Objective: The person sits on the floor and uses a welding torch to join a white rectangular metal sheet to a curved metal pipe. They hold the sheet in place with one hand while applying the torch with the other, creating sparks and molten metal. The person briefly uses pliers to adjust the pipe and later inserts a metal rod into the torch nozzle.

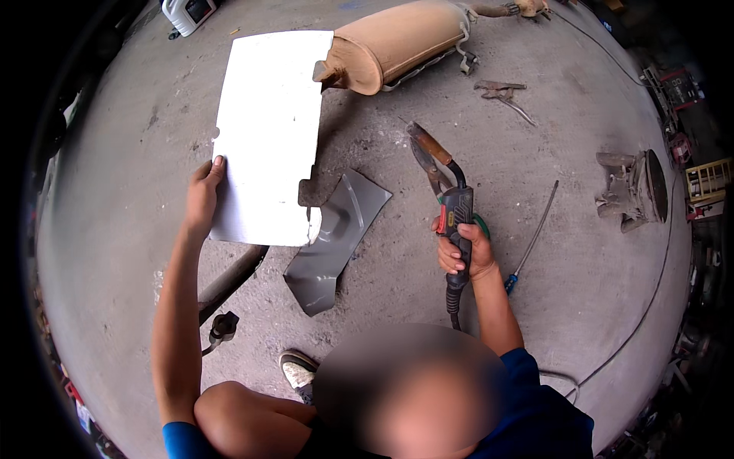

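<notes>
My left hand (205,191) grips the left edge of a white flat sheet (267,130) with notches cut in its right edge, its thumb on the front face. The sheet is bright with glare and hides part of the rusty muffler (405,42) beyond it. My right hand (468,251) is wrapped round a black welding torch (457,210) with a copper-coloured nozzle, which points away from me. Green-handled snips (427,164) are in the same hand, alongside the torch, partly hidden by it. Between my hands, a bent grey sheet-metal piece (340,237) lies on the floor.
Locking pliers (501,96) and a blue-handled screwdriver (533,239) lie to the right. Farther right is a rusty metal part (634,190). A dark pipe (232,283) lies near my left forearm. A cable (642,325) curves along the right; a white jug (187,14) stands far left.
</notes>
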`<state>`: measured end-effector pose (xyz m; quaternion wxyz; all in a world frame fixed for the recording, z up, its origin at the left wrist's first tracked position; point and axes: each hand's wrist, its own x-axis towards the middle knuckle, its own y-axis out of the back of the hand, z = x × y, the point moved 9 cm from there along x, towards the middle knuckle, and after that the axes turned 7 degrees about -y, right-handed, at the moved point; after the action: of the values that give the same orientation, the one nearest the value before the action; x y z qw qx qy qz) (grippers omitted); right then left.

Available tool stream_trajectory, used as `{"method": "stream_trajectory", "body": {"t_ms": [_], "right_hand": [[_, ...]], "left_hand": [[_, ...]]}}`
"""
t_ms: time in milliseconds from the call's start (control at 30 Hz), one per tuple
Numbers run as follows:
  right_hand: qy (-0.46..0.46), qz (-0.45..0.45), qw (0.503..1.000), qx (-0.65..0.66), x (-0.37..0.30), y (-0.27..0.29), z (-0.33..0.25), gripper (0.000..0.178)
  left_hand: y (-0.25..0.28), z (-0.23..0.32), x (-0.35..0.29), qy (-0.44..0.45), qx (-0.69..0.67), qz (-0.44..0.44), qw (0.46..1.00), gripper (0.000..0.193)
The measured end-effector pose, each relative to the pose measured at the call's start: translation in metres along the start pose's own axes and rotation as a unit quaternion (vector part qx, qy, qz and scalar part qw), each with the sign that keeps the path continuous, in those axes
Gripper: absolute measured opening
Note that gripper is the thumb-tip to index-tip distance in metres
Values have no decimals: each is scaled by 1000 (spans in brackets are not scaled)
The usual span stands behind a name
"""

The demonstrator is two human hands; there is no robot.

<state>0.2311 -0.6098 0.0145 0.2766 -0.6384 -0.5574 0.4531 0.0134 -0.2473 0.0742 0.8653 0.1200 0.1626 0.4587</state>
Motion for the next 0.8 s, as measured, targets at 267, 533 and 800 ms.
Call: {"method": "stream_trajectory", "body": {"t_ms": [267, 533, 800], "right_hand": [[-31, -143, 989, 31, -10, -29, 10, 51], [-39, -170, 983, 53, -9, -33, 18, 52], [107, 36, 993, 39, -61, 15, -53, 50]], "left_hand": [[-11, 7, 6, -19, 65, -37, 997, 52], [-15, 6, -3, 18, 74, -90, 993, 52], [-79, 39, -46, 8, 296, -251, 922, 50]]}}
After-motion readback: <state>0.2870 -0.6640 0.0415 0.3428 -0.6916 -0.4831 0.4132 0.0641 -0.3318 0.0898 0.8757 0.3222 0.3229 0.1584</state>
